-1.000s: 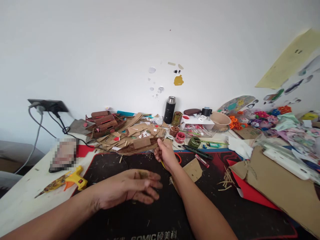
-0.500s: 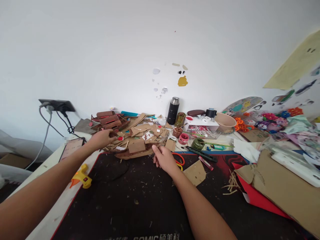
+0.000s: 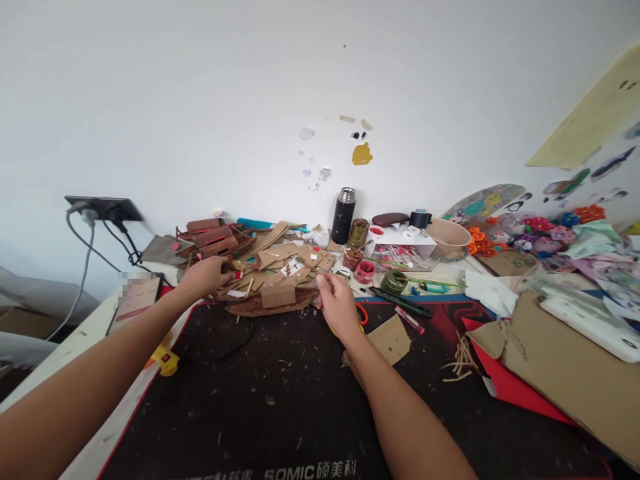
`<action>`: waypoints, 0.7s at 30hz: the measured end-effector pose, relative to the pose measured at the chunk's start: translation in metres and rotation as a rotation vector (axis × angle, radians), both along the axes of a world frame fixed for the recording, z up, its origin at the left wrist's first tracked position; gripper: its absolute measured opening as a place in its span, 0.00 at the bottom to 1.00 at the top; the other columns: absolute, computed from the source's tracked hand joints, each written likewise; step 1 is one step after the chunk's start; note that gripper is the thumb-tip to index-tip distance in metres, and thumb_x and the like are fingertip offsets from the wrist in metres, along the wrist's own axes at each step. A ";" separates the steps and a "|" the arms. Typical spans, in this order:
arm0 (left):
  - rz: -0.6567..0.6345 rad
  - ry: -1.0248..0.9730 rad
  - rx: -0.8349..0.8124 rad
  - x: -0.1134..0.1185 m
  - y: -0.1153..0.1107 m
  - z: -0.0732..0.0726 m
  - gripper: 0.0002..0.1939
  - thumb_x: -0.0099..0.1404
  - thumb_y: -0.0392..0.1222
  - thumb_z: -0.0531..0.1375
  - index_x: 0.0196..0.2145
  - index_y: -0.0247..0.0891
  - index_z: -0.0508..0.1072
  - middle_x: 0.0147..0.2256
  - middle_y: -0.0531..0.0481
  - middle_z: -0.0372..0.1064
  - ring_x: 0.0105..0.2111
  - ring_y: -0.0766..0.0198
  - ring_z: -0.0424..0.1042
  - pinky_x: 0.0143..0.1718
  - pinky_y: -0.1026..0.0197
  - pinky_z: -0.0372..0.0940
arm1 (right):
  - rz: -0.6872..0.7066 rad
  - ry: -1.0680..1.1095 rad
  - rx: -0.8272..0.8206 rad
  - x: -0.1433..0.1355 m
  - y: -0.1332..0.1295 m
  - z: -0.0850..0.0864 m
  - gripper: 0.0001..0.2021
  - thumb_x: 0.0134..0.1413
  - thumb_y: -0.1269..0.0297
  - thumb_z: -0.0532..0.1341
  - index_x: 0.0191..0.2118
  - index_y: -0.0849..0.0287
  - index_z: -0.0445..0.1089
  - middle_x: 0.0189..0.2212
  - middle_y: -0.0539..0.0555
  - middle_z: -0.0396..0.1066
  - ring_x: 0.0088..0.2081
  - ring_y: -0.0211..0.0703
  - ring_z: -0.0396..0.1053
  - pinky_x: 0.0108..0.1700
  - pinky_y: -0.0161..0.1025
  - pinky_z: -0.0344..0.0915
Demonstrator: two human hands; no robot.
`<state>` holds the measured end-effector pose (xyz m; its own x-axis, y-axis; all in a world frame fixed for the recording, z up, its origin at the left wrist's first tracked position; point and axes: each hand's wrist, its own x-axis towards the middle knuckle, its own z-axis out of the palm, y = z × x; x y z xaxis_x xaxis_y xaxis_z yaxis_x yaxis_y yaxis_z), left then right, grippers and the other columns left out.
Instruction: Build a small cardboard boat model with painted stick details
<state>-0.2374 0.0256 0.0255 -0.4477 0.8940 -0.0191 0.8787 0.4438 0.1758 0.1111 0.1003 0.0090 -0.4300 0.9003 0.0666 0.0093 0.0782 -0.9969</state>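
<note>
A brown boat-shaped model [image 3: 273, 301] with a raised cardboard piece lies along the far edge of the black mat [image 3: 240, 413]. My right hand [image 3: 336, 303] is just past its right end, fingers curled; whether they pinch anything is too small to tell. My left hand [image 3: 207, 277] reaches over the left side of the cardboard scrap pile [image 3: 270, 257], its fingers bent near a small red piece. What those fingers hold, if anything, is hidden. Behind my left hand sits a reddish-brown model boat [image 3: 215, 238].
Scissors [image 3: 363, 315] and a cardboard piece [image 3: 393, 339] lie beside my right hand. A yellow glue gun [image 3: 167, 360] is under my left forearm. Behind stand a black flask [image 3: 343, 217] and paint jars [image 3: 365, 271]. Large cardboard [image 3: 565, 360] lies at the right.
My right hand has moved slightly right, off the boat-shaped model's right end, which now shows more. My left hand has stayed by the scraps. The view has shifted slightly.
</note>
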 end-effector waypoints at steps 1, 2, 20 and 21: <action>0.000 0.000 0.001 0.000 0.000 0.000 0.25 0.59 0.55 0.67 0.49 0.38 0.83 0.41 0.34 0.84 0.40 0.39 0.81 0.36 0.55 0.65 | -0.039 -0.029 0.070 0.000 0.000 0.001 0.19 0.67 0.42 0.61 0.44 0.54 0.75 0.18 0.46 0.66 0.22 0.45 0.66 0.30 0.39 0.60; 0.000 -0.001 0.000 0.000 0.000 0.000 0.25 0.59 0.55 0.67 0.49 0.38 0.83 0.41 0.34 0.84 0.39 0.39 0.81 0.36 0.55 0.65 | -0.074 -0.057 0.136 0.000 -0.001 0.002 0.19 0.68 0.43 0.60 0.43 0.54 0.76 0.18 0.46 0.66 0.23 0.45 0.66 0.30 0.40 0.61; -0.023 -0.077 0.055 0.014 -0.002 0.012 0.16 0.59 0.50 0.68 0.42 0.38 0.80 0.36 0.43 0.82 0.41 0.44 0.79 0.39 0.58 0.63 | -0.030 -0.087 0.195 -0.003 -0.008 0.000 0.18 0.70 0.46 0.59 0.46 0.53 0.78 0.18 0.48 0.68 0.22 0.48 0.68 0.31 0.41 0.61; -0.016 -0.097 0.064 0.015 -0.003 0.015 0.18 0.59 0.51 0.69 0.42 0.37 0.79 0.34 0.45 0.81 0.40 0.45 0.78 0.38 0.59 0.62 | -0.026 -0.089 0.200 -0.004 -0.008 0.000 0.17 0.70 0.46 0.59 0.46 0.53 0.78 0.18 0.48 0.68 0.22 0.48 0.68 0.31 0.41 0.61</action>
<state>-0.2227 0.0229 0.0404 -0.4325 0.9016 -0.0046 0.8630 0.4154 0.2876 0.1075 0.0919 0.0086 -0.4188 0.8838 0.2085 0.1007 0.2734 -0.9566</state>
